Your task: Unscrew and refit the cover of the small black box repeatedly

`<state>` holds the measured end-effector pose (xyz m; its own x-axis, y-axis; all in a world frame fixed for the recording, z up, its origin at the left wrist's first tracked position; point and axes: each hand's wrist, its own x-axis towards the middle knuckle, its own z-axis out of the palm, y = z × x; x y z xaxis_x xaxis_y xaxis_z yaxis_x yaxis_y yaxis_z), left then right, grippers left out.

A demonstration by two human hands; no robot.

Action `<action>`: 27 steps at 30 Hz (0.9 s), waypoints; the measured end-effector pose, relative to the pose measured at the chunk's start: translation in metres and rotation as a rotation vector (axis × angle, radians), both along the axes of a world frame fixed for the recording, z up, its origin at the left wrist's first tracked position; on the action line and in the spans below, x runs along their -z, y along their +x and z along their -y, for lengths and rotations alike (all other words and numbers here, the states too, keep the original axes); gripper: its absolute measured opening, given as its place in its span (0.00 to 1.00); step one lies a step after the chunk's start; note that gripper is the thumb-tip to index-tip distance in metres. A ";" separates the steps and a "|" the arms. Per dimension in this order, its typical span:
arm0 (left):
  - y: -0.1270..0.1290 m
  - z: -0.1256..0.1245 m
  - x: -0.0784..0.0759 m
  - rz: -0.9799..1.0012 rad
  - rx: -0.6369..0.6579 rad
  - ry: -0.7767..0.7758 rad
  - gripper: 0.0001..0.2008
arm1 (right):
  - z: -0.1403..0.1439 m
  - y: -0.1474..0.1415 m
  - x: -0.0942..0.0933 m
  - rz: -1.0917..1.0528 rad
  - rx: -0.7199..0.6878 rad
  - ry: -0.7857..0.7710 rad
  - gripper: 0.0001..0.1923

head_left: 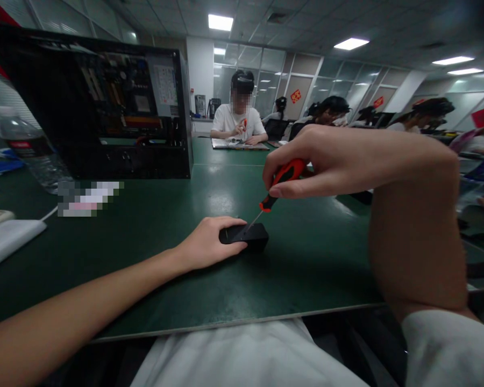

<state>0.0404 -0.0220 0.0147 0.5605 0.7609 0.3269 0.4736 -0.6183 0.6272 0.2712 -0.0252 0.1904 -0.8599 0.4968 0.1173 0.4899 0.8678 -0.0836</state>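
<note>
A small black box-shaped device (257, 235) lies on the green table, its kind not clear from here. My left hand (210, 242) grips its left end, thumb and fingers along opposite sides. Above it, my right hand (306, 166) is closed round the red and black handle of a screwdriver (287, 173). The screwdriver slants down to the left, and the end of its thin shaft meets the top face of the device. Whether the tip sits in a screw is too small to tell.
An opened black computer case (129, 107) stands at the back left, with a plastic bottle (32, 145) beside it. A white object (12, 242) with a cable lies at the left edge. Across the green table (145, 215) a person (240, 115) sits; other people are at the right.
</note>
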 end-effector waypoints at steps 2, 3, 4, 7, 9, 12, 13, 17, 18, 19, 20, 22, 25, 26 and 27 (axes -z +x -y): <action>0.000 0.000 0.000 -0.006 -0.014 -0.031 0.21 | -0.002 -0.003 0.001 0.010 -0.031 0.006 0.15; 0.000 0.000 0.000 -0.006 -0.023 -0.047 0.23 | -0.004 -0.004 0.002 0.020 -0.042 0.001 0.16; 0.000 0.001 0.000 -0.004 -0.035 -0.059 0.24 | -0.006 -0.006 0.003 0.030 -0.046 -0.006 0.16; 0.000 0.001 0.000 -0.005 -0.063 -0.049 0.22 | -0.010 -0.010 0.006 0.051 -0.030 0.003 0.15; 0.001 0.001 0.002 -0.015 -0.064 0.003 0.19 | -0.011 -0.013 0.008 0.057 -0.016 0.023 0.14; 0.002 0.000 0.004 -0.037 -0.055 0.076 0.17 | -0.011 -0.014 0.009 0.067 -0.005 0.034 0.13; 0.002 -0.001 0.004 -0.044 -0.054 0.086 0.17 | -0.011 -0.014 0.009 0.072 -0.005 0.032 0.13; 0.003 -0.001 0.005 -0.057 -0.059 0.094 0.16 | -0.012 -0.012 0.008 0.089 -0.006 0.030 0.13; 0.004 -0.001 0.005 -0.060 -0.059 0.097 0.16 | -0.012 -0.012 0.007 0.090 -0.004 0.031 0.13; 0.004 -0.001 0.005 -0.064 -0.061 0.104 0.16 | -0.012 -0.012 0.007 0.088 -0.004 0.032 0.13; 0.004 0.000 0.005 -0.071 -0.063 0.113 0.16 | -0.012 -0.012 0.007 0.084 -0.004 0.034 0.13; 0.004 0.001 0.005 -0.098 -0.070 0.143 0.16 | -0.012 -0.013 0.008 0.074 -0.010 0.036 0.14; 0.005 0.002 0.006 -0.135 -0.090 0.183 0.17 | -0.012 -0.014 0.009 0.075 -0.016 0.036 0.13; 0.005 0.002 0.006 -0.137 -0.093 0.188 0.17 | -0.012 -0.014 0.009 0.077 -0.015 0.035 0.13; 0.005 0.002 0.007 -0.131 -0.094 0.189 0.17 | -0.012 -0.014 0.010 0.078 -0.014 0.036 0.12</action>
<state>0.0458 -0.0240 0.0081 0.5370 0.7441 0.3976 0.6047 -0.6681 0.4336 0.2571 -0.0130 0.1807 -0.8738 0.4817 0.0670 0.4819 0.8761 -0.0145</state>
